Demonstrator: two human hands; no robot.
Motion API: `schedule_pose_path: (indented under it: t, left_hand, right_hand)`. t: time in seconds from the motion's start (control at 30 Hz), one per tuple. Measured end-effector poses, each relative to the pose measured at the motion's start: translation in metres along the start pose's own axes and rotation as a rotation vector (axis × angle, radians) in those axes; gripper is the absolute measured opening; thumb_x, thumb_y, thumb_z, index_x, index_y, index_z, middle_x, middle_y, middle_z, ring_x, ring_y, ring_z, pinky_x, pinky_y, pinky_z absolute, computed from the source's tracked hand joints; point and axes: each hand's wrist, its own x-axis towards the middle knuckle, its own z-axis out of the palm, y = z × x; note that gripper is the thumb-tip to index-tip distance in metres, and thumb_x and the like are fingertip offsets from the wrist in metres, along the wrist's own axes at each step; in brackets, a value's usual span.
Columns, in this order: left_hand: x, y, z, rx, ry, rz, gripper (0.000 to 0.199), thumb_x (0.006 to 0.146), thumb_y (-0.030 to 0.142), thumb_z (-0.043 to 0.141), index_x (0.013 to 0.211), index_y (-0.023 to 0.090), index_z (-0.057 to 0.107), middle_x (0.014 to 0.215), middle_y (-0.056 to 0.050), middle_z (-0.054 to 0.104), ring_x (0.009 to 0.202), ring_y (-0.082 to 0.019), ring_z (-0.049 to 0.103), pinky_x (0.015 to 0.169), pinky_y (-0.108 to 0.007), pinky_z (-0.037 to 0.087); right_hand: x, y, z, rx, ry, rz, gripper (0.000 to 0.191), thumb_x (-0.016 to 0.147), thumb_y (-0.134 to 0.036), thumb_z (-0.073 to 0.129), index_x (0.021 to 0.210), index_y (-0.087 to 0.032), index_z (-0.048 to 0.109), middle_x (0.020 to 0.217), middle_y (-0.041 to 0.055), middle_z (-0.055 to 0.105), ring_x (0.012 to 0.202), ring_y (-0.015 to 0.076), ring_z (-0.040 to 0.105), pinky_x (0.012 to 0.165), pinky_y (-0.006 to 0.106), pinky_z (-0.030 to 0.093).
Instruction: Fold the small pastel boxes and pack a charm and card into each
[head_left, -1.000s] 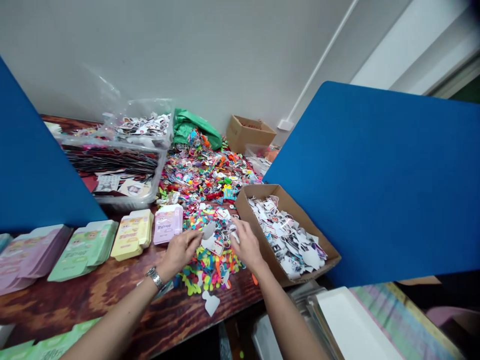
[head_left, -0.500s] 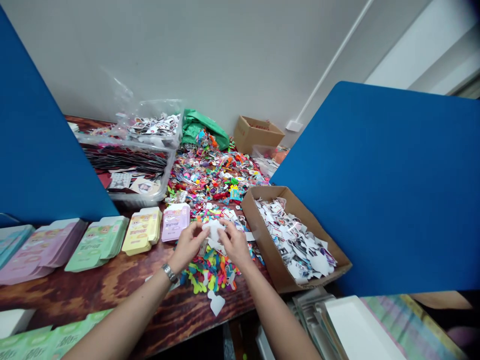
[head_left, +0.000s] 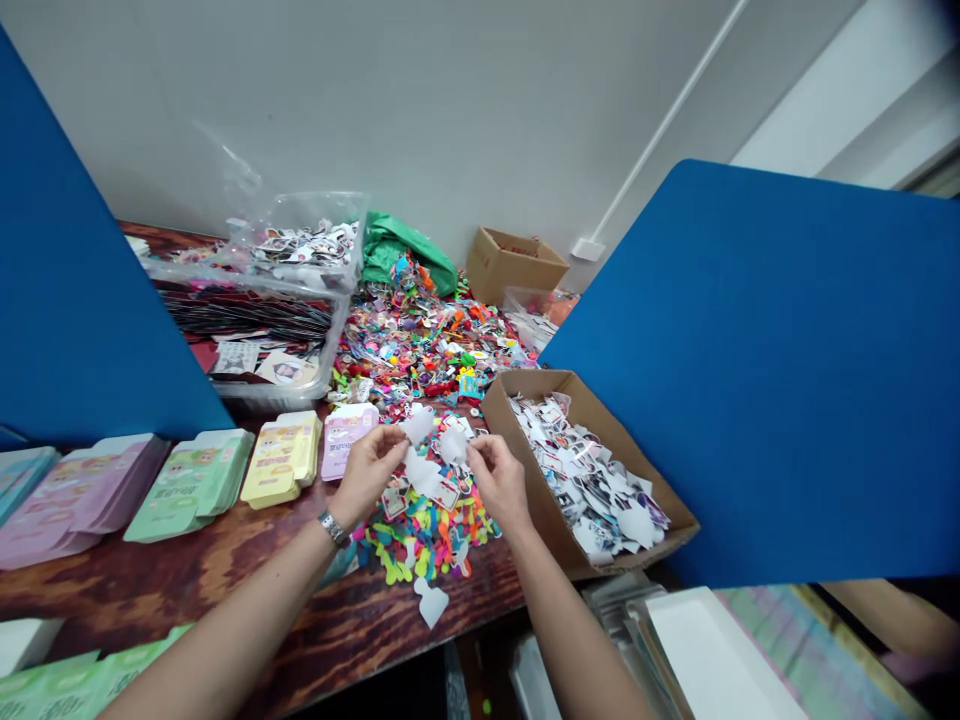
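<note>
My left hand [head_left: 373, 462] pinches a white sticker [head_left: 418, 424] between thumb and fingers. A second white sticker [head_left: 453, 446] is pinched in my right hand [head_left: 498, 477], a short way to the right. Both stickers show a blank white side. Below them another white cut-out [head_left: 422, 474] lies on the heap, beside pieces with red edging. Nearer to me spreads a pile of small bright rubbery pieces [head_left: 420, 530] in yellow, orange, blue and green. A loose white cut-out [head_left: 431, 602] lies by the table's front edge.
A cardboard box [head_left: 501, 412] of stickers stands to the right, against a blue partition [head_left: 780, 380]. Folded yellow boxes [head_left: 279, 462] and green boxes [head_left: 184, 482] line the left. Behind lie a trinket heap [head_left: 420, 345] and a clear plastic bin [head_left: 330, 365].
My hands have moved apart, each now with its own white sticker; before, they were together at white pieces. My right hand has shifted right.
</note>
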Motion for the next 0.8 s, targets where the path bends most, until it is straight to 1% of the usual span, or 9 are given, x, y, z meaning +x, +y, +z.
schedule_pose_path:
  t: [0.1,0.23,0.33,0.4,0.53,0.6,0.67,0.73,0.8]
  left_hand:
    - [0.001,0.002,0.003,0.043,-0.055,0.033,0.053,0.077,0.049,0.067,0.12,0.018,0.057,0.108,-0.008,0.068,0.084,-0.017,0.067,0.07,-0.029,0.054]
    - [0.002,0.002,0.006,0.16,-0.119,0.076,0.044,0.083,0.047,0.059,0.116,0.018,0.061,0.11,-0.01,0.069,0.087,-0.019,0.067,0.071,-0.031,0.055]
    - [0.002,-0.003,0.005,0.285,-0.138,0.109,0.041,0.086,0.043,0.055,0.117,0.018,0.061,0.112,-0.01,0.069,0.092,-0.021,0.066,0.076,-0.034,0.054]
    - [0.001,-0.01,0.003,0.379,-0.167,0.127,0.037,0.084,0.04,0.057,0.113,0.018,0.063,0.11,-0.011,0.069,0.096,-0.024,0.065,0.081,-0.037,0.053]
    - [-0.006,-0.028,0.004,0.519,-0.247,0.158,0.032,0.078,0.031,0.062,0.106,0.018,0.068,0.107,-0.011,0.07,0.103,-0.029,0.062,0.097,-0.046,0.045]
    - [-0.01,-0.035,0.006,0.553,-0.277,0.167,0.032,0.076,0.028,0.062,0.106,0.018,0.069,0.108,-0.012,0.069,0.105,-0.03,0.061,0.1,-0.048,0.042]
    - [-0.013,-0.037,0.007,0.566,-0.289,0.167,0.033,0.077,0.028,0.061,0.108,0.018,0.068,0.108,-0.012,0.069,0.105,-0.031,0.061,0.1,-0.049,0.041]
    - [-0.017,-0.035,0.008,0.558,-0.282,0.162,0.035,0.078,0.031,0.061,0.111,0.019,0.067,0.11,-0.012,0.068,0.108,-0.031,0.059,0.101,-0.049,0.04]
    - [-0.022,-0.031,0.011,0.525,-0.266,0.149,0.042,0.078,0.034,0.063,0.117,0.019,0.064,0.115,-0.012,0.067,0.11,-0.03,0.058,0.101,-0.047,0.041]
  right_hand:
    - [-0.001,0.0,0.0,0.049,0.036,0.021,0.016,0.09,-0.035,0.056,0.094,-0.019,0.058,0.079,0.0007,0.064,0.069,0.0142,0.061,0.064,0.023,0.05]
    - [-0.003,0.0,-0.005,0.024,0.094,-0.017,0.019,0.092,-0.032,0.054,0.104,-0.019,0.059,0.093,0.0049,0.068,0.083,0.0168,0.065,0.076,0.028,0.052]
    - [-0.007,0.002,-0.015,-0.152,0.12,-0.046,0.02,0.095,-0.027,0.047,0.109,-0.02,0.06,0.098,0.0065,0.067,0.088,0.018,0.064,0.082,0.03,0.051]
    - [-0.013,0.006,-0.018,-0.385,0.058,-0.054,0.022,0.094,-0.023,0.046,0.107,-0.021,0.064,0.102,0.0085,0.065,0.094,0.0205,0.062,0.084,0.032,0.049]
    - [-0.028,0.017,0.0,-0.724,-0.261,-0.038,0.025,0.09,-0.034,0.059,0.114,-0.026,0.065,0.111,0.0095,0.063,0.103,0.0253,0.056,0.083,0.033,0.047]
    - [-0.034,0.022,0.015,-0.746,-0.356,-0.008,0.032,0.087,-0.039,0.065,0.116,-0.026,0.063,0.11,0.0091,0.064,0.104,0.0268,0.056,0.084,0.034,0.047]
    - [-0.037,0.025,0.026,-0.693,-0.359,0.015,0.023,0.087,-0.033,0.065,0.108,-0.023,0.066,0.104,0.0089,0.066,0.103,0.0271,0.058,0.084,0.034,0.046]
    - [-0.036,0.025,0.028,-0.61,-0.347,0.004,0.011,0.091,-0.027,0.058,0.096,-0.022,0.067,0.096,0.0067,0.068,0.097,0.0238,0.061,0.082,0.03,0.046]
    - [-0.033,0.022,0.022,-0.504,-0.346,-0.018,0.014,0.095,-0.025,0.052,0.096,-0.022,0.066,0.091,0.0034,0.07,0.09,0.0191,0.064,0.078,0.026,0.046]
